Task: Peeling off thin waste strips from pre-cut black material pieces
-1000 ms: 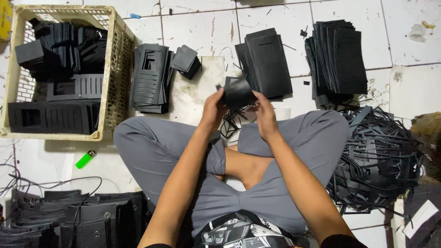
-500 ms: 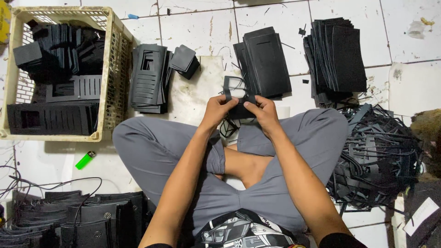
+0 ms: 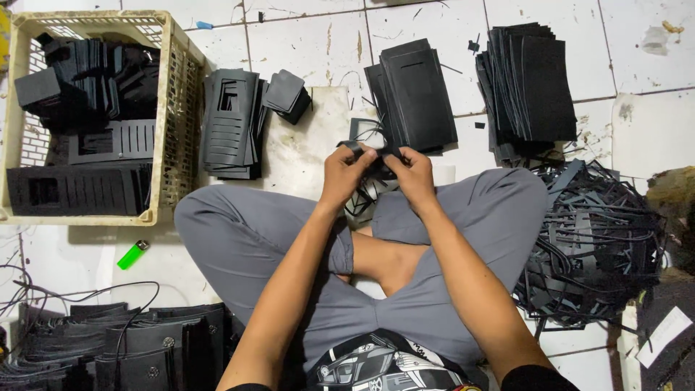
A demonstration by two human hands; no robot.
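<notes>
I sit cross-legged on a tiled floor. My left hand (image 3: 346, 172) and my right hand (image 3: 414, 172) meet in front of my knees, both pinching a small black die-cut piece (image 3: 371, 153) with a frame-shaped cutout. The piece is folded between my fingers and partly hidden by them. Just beyond it lies a stack of black rectangular sheets (image 3: 414, 95). A pale board (image 3: 308, 145) lies on the floor under my hands.
A cream plastic crate (image 3: 176, 116) with black cut pieces stands at the left. Beside it lie a slotted black stack (image 3: 232, 123) and small black squares (image 3: 286, 94). More black sheets (image 3: 532, 87) lie far right, tangled black offcuts (image 3: 594, 239) below them. A green lighter (image 3: 132, 254) lies left.
The black piece was held up as a broad flap a second ago. Now both hands have come lower and closer together, with the piece folded down between the fingers.
</notes>
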